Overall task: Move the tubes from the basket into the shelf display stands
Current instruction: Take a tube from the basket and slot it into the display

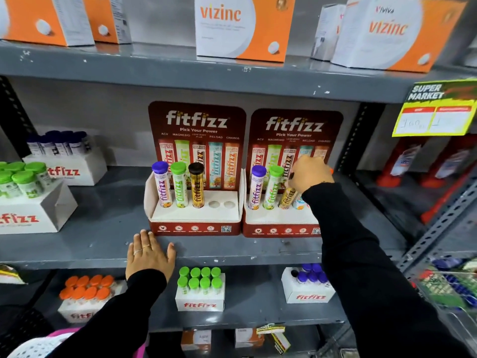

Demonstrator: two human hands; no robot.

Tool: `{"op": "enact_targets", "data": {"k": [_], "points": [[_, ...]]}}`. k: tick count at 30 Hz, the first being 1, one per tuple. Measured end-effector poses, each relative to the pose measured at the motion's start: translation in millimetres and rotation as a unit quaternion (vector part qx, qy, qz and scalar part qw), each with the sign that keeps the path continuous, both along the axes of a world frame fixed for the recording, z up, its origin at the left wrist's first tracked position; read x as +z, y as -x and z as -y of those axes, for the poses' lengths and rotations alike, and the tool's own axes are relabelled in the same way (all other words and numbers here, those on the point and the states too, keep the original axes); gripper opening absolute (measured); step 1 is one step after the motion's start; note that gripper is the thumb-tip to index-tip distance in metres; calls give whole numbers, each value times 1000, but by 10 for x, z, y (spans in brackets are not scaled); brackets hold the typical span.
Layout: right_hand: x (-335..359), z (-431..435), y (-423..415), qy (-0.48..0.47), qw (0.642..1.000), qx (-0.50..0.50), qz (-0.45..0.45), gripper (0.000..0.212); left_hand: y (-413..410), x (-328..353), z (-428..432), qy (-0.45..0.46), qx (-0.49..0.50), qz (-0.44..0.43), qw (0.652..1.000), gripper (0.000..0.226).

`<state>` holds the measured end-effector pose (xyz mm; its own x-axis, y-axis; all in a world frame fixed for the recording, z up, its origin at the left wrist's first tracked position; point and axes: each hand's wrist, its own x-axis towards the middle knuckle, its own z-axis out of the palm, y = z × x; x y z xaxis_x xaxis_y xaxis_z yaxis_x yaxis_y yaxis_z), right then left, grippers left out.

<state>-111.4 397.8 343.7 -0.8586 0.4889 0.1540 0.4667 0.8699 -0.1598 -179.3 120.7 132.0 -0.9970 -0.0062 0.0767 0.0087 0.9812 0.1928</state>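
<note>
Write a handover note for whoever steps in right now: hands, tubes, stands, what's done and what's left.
Left hand: empty, flat on the shelf edge.
Right hand: over the right stand, fingers around tube tops; an orange cap peeks out behind it; grip unclear.
Left stand: purple, green and black-capped tubes in, two right holes empty.
Right stand: purple, green, gold and light-blue tubes show; the last slot is hidden by the arm.
Basket: lower right, blurred.
Left: fill those two holes.

Two empty holes (221, 204) in left stand (196, 215), unobstructed above.
</note>
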Motion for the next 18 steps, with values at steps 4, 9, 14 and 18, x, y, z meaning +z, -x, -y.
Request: {"op": "enact_targets", "data": {"k": [4,9,14,18], "points": [[55,-105,23,3,1000,1,8,11,-11,31,-59,3,-4,-10,1000,68],[-11,-109,163,12,1000,15,21,20,-18,-3,-55,15,-6,-5,1000,68],[-6,-73,149,8,1000,7,17,21,-26,18,-57,11,-6,-3,1000,69],[49,190,38,-45,999,8,-14,23,-2,35,-45,1,-15,-10,1000,68]]}}
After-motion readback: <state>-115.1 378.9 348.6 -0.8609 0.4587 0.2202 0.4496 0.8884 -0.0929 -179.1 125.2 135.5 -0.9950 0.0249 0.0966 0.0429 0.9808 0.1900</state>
